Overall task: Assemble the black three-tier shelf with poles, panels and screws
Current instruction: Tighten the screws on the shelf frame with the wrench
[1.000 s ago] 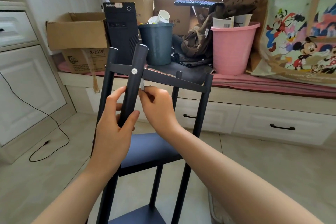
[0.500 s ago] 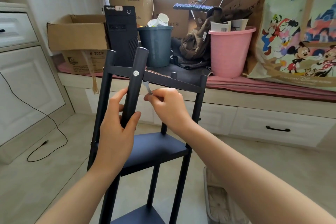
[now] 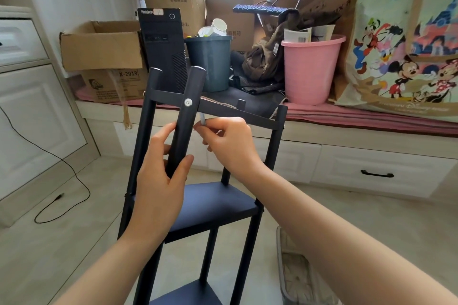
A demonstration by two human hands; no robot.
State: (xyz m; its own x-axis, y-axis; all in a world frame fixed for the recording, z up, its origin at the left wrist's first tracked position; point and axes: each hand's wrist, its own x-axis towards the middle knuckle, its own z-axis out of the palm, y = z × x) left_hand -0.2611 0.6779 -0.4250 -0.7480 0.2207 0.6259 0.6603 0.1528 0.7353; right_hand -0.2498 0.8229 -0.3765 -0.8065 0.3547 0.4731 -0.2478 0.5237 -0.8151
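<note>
Pale tiled floor (image 3: 322, 208) underfoot; black shelf frame (image 3: 252, 238) standing on it, black cable (image 3: 59, 168) looping across at left, grey tray-like thing (image 3: 297, 277) lying at lower right. Behind, window bench with pink mat (image 3: 359, 116) on top. On mat, left to right: open cardboard box (image 3: 104, 44) stacked on printed carton (image 3: 116, 85), black computer tower (image 3: 163, 44), dark grey bin (image 3: 210, 62), brown bag (image 3: 265, 57), pink bucket (image 3: 309, 69), cartoon tote bag (image 3: 406, 44).
</note>
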